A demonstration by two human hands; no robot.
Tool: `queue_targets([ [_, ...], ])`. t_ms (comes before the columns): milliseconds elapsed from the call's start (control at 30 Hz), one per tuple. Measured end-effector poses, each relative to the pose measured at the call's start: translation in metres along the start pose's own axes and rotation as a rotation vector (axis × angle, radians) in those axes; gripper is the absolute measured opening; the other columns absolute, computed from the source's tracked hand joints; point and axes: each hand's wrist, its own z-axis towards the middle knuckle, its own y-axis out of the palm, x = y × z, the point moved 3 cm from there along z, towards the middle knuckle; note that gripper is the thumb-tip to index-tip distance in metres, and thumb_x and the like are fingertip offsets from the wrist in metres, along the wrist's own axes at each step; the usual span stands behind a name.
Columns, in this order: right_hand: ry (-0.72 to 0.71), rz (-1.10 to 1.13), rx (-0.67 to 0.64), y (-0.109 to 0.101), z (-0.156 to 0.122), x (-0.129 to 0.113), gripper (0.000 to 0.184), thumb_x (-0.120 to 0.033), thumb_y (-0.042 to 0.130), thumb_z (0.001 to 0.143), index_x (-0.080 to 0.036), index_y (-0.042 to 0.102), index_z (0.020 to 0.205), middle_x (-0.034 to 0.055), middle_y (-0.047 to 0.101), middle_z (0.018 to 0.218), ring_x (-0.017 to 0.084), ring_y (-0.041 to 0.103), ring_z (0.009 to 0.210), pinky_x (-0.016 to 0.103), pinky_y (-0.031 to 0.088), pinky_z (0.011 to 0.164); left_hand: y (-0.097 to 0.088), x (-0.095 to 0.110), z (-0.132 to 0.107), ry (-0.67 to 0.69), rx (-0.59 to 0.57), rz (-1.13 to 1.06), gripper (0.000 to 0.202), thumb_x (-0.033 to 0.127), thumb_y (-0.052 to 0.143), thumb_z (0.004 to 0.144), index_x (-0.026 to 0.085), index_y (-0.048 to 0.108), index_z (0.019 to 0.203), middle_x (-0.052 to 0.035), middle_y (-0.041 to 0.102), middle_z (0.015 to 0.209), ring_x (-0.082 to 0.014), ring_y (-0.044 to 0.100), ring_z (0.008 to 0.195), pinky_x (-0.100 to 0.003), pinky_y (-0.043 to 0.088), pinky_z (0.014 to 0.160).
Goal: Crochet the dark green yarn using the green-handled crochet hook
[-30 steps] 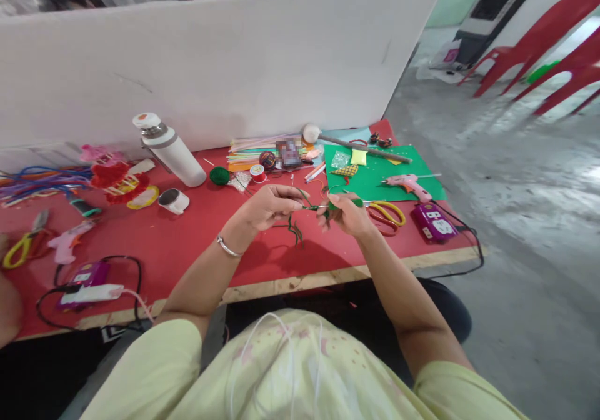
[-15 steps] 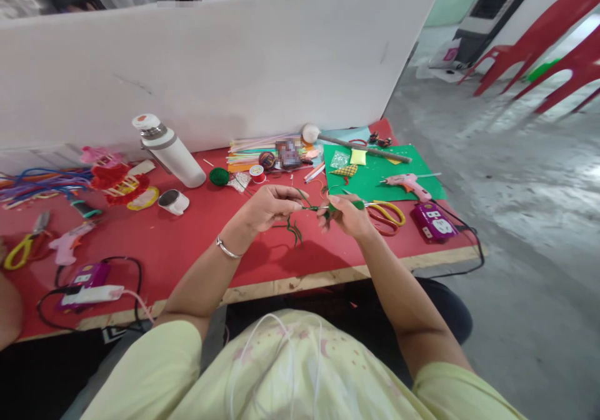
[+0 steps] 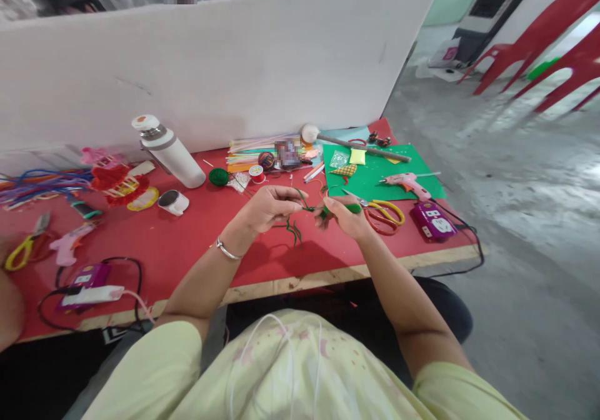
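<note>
My left hand pinches green yarn between thumb and fingers, with one strand raised over the index finger and loose ends hanging below. Closed around a green-handled crochet hook, my right hand meets the small piece of green yarn work at the left fingertips. The hook's tip is too small to make out. Just right of that hand lie scissors with yellow and red handles. A ball of green yarn rests beyond my left hand.
On the red table stand a white flask and a cup. A pink glue gun lies on green sheet, near a purple power socket. A white partition borders the back. Another person's arm is at left.
My right hand has shifted slightly left and the crochet hook has turned a little. The metal shaft seen between the hands shows less now. My left hand stays in place.
</note>
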Motion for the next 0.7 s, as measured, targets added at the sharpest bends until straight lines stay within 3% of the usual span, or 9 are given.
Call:
queue_targets([
  [200,-0.027,0.069,0.061,-0.0015,-0.0014,-0.0010,0.046,-0.059,0.071,0.090,-0.015,0.079,0.079,0.0050,0.073,0.060,0.016,0.068,0.047,0.026,0.057,0.043,0.0004,-0.0002,0.0016,0.007,0.013,-0.014,0.036,0.015,0.088,0.056,0.012,0.082,0.092,-0.0019,0.070,0.071,-0.0027,0.040,0.046,-0.020,0.024,0.043],
  [700,-0.053,-0.021,0.017,-0.0051,-0.0045,-0.0035,0.044,-0.055,0.068,0.094,-0.014,0.080,0.083,0.0062,0.075,0.064,0.017,0.071,0.052,0.027,0.059,0.048,0.0008,-0.0018,0.0019,0.001,0.010,-0.004,0.035,0.016,0.088,0.057,0.012,0.083,0.091,-0.0022,0.068,0.068,-0.0033,0.040,0.048,-0.020,0.024,0.044],
])
